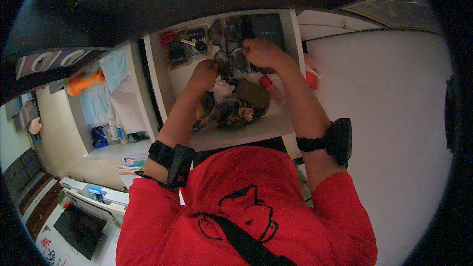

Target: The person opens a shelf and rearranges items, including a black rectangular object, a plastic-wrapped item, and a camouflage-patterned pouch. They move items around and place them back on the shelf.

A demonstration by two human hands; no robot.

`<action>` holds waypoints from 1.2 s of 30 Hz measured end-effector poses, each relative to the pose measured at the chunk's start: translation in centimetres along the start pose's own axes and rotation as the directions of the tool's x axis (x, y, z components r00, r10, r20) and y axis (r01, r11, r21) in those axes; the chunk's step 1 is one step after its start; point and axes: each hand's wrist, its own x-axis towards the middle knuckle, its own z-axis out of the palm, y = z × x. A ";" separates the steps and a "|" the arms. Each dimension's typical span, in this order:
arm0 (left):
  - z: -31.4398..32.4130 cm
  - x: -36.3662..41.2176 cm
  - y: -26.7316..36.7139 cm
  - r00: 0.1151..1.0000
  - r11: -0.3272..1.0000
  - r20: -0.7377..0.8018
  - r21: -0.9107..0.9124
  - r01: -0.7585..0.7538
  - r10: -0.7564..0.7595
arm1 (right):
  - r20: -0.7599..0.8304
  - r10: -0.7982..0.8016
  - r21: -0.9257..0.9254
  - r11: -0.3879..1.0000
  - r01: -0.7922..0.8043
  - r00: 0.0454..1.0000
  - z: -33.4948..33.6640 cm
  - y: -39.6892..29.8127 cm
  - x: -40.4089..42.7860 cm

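Note:
An open white drawer [236, 136] lies before me, filled with assorted items. My left hand [204, 75] is curled over its middle, beside a crumpled white piece [223, 87] and a dark clear-wrapped item. Over the drawer's right side is my right hand [258, 53], its fingers bent near clear plastic packaging [236, 53] and a dark flat box [268, 26]. Whether either hand grips something is too dim to tell. Nearer me are a brown pouch [253, 94], a dark patterned bundle [236, 114] and a red-capped tube [266, 82]. A divided tray [188, 46] of small things sits at the back left.
Left of this drawer, a second open drawer [88, 151] holds blue face masks [94, 107], an orange object [85, 82] and small bottles [120, 131]. A dark desk edge [177, 11] overhangs the back. A pale wall or panel [377, 118] stands at the right.

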 end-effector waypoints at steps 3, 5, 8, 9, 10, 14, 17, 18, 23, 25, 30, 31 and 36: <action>0.2 0.2 0.0 1.000 1.000 -0.026 0.019 -0.011 0.011 | 0.023 0.051 -0.062 0.997 -0.050 0.998 0.2 -0.6 0.1; -0.3 0.4 -0.7 0.987 0.977 0.057 0.145 -0.156 0.149 | -0.002 0.086 -0.037 0.996 -0.086 0.996 0.5 -1.4 -0.2; -0.9 0.2 -0.2 0.980 0.943 0.116 0.272 -0.190 0.164 | -0.056 0.098 0.024 0.995 -0.096 0.994 0.8 -1.9 -0.8; -1.2 0.0 0.7 0.982 0.936 0.125 0.307 -0.174 0.142 | -0.042 0.104 0.021 0.994 -0.103 0.994 0.8 -1.7 -0.8; -1.7 -0.4 2.2 0.995 0.950 0.076 0.302 -0.083 0.063 | -0.026 0.109 0.018 0.994 -0.109 0.994 0.8 -1.6 -0.7; -4.0 -2.0 7.5 0.987 0.927 -0.042 0.338 0.159 -0.154 | -0.071 0.091 -0.005 0.996 -0.091 0.993 1.3 -1.2 -0.6; -4.0 -2.3 8.0 0.983 0.908 -0.082 0.378 0.182 -0.162 | -0.128 0.104 -0.055 0.992 -0.112 0.986 1.5 -2.4 -1.0; -3.9 -2.3 8.0 0.983 0.906 -0.098 0.383 0.180 -0.154 | -0.157 0.120 -0.046 0.991 -0.129 0.980 1.7 -2.4 -1.1; -4.5 -3.4 9.8 0.988 0.860 -0.141 0.495 0.126 -0.063 | -0.389 0.213 0.129 0.976 -0.176 0.896 1.2 -1.4 -3.5; -5.3 -4.1 11.3 0.995 0.872 -0.102 0.485 0.068 -0.020 | -0.408 0.166 0.176 0.979 -0.102 0.898 1.0 0.0 -4.9; -4.5 -3.9 11.4 0.989 0.851 -0.010 0.511 -0.121 0.146 | -0.334 0.146 0.071 0.989 -0.129 0.931 2.7 0.7 -6.6; -4.4 -3.7 11.5 0.992 0.853 0.006 0.511 -0.109 0.123 | -0.373 0.122 0.061 0.992 -0.107 0.920 3.5 0.9 -6.8; -3.9 -2.8 10.4 0.984 0.844 0.013 0.512 -0.159 0.177 | -0.473 0.242 -0.013 0.960 -0.281 0.847 6.3 1.0 -9.3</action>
